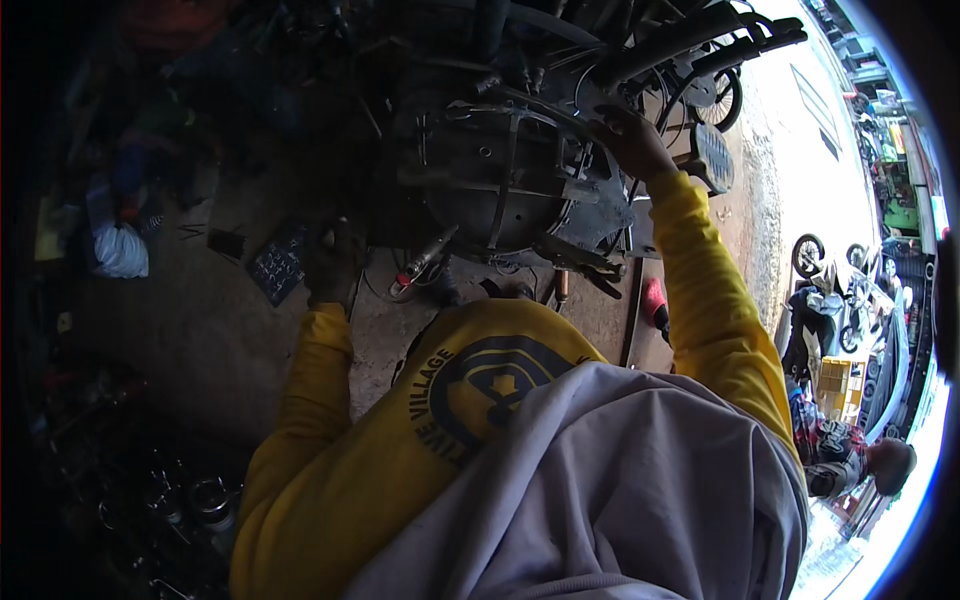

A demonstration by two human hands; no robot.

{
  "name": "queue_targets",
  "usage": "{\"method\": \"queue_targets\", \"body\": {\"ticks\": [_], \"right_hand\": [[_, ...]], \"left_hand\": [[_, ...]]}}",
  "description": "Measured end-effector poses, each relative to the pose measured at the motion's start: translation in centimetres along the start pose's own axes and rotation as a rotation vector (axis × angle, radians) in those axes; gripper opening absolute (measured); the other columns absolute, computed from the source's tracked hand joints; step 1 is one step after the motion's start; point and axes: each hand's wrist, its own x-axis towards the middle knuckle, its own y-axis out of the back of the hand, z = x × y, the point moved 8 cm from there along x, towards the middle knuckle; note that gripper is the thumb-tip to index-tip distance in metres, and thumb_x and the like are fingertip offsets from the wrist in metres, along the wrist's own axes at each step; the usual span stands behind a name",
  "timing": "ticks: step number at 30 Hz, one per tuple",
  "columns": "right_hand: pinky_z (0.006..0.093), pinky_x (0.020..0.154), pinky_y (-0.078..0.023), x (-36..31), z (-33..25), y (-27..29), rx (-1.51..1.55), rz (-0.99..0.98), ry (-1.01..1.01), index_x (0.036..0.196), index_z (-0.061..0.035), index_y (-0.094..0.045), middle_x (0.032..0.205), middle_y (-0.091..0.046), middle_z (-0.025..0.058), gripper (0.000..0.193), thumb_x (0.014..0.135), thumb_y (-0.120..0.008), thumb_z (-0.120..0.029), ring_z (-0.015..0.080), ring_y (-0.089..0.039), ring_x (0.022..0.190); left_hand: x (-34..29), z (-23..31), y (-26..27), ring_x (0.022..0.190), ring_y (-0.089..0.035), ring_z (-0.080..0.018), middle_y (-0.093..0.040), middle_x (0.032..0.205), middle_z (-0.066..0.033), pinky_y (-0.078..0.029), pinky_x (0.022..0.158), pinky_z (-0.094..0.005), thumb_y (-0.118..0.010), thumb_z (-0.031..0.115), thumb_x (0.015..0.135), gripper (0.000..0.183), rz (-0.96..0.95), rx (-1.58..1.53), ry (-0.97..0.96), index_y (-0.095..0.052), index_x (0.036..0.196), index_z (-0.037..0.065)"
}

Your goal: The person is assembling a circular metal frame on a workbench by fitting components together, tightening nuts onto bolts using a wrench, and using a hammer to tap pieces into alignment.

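A dark, cluttered work surface (440, 195) stands in front of me, with metal parts and tools on it. My right hand (640, 145) reaches over its far right side. Its fingers are curled at the end of a long curved metal bar (535, 108). My left hand (335, 265) is in deep shadow at the near left of that surface. It looks closed, and what it holds cannot be made out. Between my hands, pliers-like tools (580, 262) and a metal tool with a red end (425, 255) lie along the near edge.
A dark panel with pale markings (278, 263) lies on the floor beside my left hand. A white bag (120, 250) is further left. Dark metal parts (210, 500) sit at the lower left. At right, a person (850, 460) is near a yellow crate (840, 388) and several motorcycles (808, 255).
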Motion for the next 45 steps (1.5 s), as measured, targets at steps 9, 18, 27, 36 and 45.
{"method": "queue_targets", "body": {"ticks": [9, 18, 27, 36, 45], "right_hand": [[0.0425, 0.086, -0.055, 5.6, 1.8, -3.5, -0.477, -0.342, 0.194, 0.124, -0.011, -0.066, 0.109, -0.071, 0.018, 0.044, 0.09, -0.07, -0.038, 0.0355, -0.069, 0.101], [0.0566, 0.1, -0.04, 8.8, 2.3, -0.3, -0.439, 0.374, 0.237, 0.11, -0.0114, -0.07, 0.114, -0.067, 0.015, 0.034, 0.089, -0.063, -0.036, 0.0343, -0.058, 0.115], [0.0336, 0.078, -0.056, 6.3, -3.2, -2.8, 0.5, -0.434, 0.306, 0.121, -0.0048, -0.069, 0.102, -0.074, 0.0114, 0.035, 0.089, -0.077, -0.017, 0.0227, -0.069, 0.087], [0.0396, 0.087, -0.055, 7.9, -8.0, -10.7, 0.425, -0.925, 0.872, 0.127, -0.0123, -0.069, 0.12, -0.071, 0.0124, 0.045, 0.086, -0.074, -0.03, 0.0265, -0.068, 0.099], [0.0374, 0.099, -0.046, 3.5, -13.1, -18.0, 0.696, -1.474, 0.744, 0.12, -0.0033, -0.067, 0.11, -0.071, 0.0102, 0.059, 0.07, -0.092, -0.022, 0.0216, -0.061, 0.107]], "left_hand": [[-0.2, 4.8, -1.3, 0.091, -0.07, -0.0272, -0.072, 0.103, -0.0143, -0.054, 0.081, -0.0371, -0.064, 0.035, 0.095, 0.041, 0.153, 0.403, -0.34, -0.064, 0.125, 0.007], [-2.8, 1.7, -0.6, 0.083, -0.072, -0.0249, -0.073, 0.099, -0.0149, -0.057, 0.076, -0.0367, -0.066, 0.029, 0.094, 0.043, 0.183, 0.603, -0.451, -0.063, 0.129, 0.004], [-4.5, 3.4, -4.8, 0.089, -0.07, -0.0206, -0.071, 0.109, -0.0144, -0.056, 0.075, -0.0333, -0.068, 0.026, 0.097, 0.038, 0.221, 0.4, -0.122, -0.063, 0.126, 0.003], [-4.5, 5.3, -5.5, 0.099, -0.068, -0.023, -0.069, 0.118, -0.0173, -0.055, 0.084, -0.0342, -0.065, 0.028, 0.096, 0.043, 0.328, 0.496, -0.07, -0.061, 0.13, 0.001], [-3.8, 2.9, -4.1, 0.111, -0.066, -0.0331, -0.067, 0.121, -0.021, -0.053, 0.095, -0.0419, -0.067, 0.027, 0.094, 0.046, 0.41, 0.48, -0.174, -0.06, 0.128, -0.003]]}}
